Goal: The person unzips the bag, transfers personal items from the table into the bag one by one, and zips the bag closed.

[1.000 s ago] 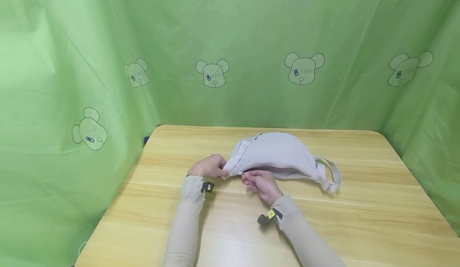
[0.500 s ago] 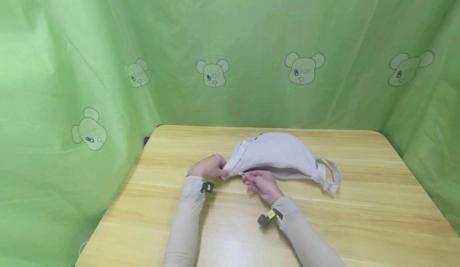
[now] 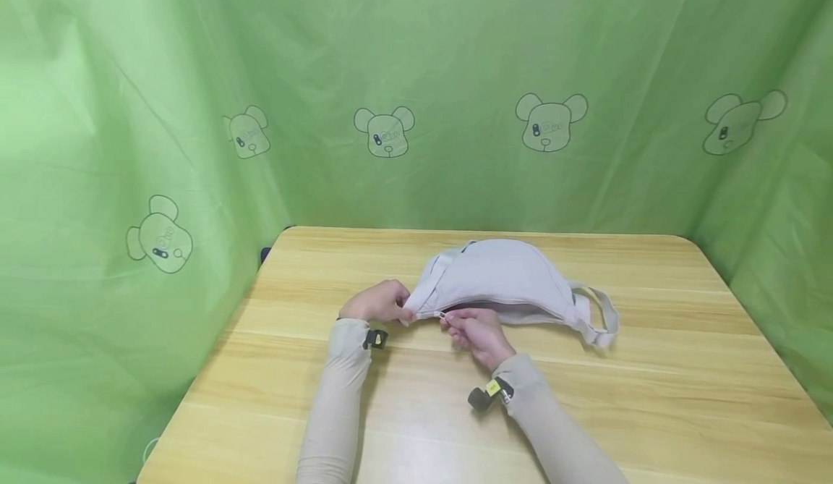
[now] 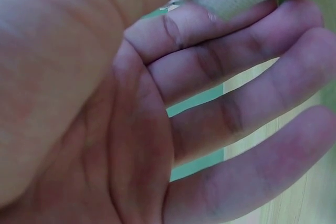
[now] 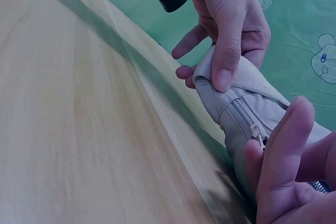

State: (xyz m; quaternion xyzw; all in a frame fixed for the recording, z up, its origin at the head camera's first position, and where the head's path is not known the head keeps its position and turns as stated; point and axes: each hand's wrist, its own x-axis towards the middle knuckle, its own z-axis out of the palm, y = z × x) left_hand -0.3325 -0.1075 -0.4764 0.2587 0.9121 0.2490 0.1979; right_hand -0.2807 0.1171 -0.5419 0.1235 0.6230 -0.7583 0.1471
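Note:
A pale grey waist bag (image 3: pixel 501 270) lies on the wooden table, its front zipper gaping along the middle and right. My left hand (image 3: pixel 380 302) pinches the bag's left end between thumb and index finger, over the folded strap (image 5: pixel 252 80); its other fingers are spread, as the left wrist view shows. The right hand (image 3: pixel 478 332) pinches the zipper pull (image 5: pixel 261 139) just right of that end. In the right wrist view the zipper slider (image 5: pixel 255 129) sits close to the bag's left end, with closed teeth between it and the left thumb.
The wooden table (image 3: pixel 416 412) spreads around the bag on all sides. A loop of strap (image 3: pixel 601 314) lies at the bag's right end. Green curtains (image 3: pixel 455 57) with bear drawings hang behind the table and at both sides.
The right hand has shifted very slightly to the right with the zipper pull. The left hand and the bag look the same.

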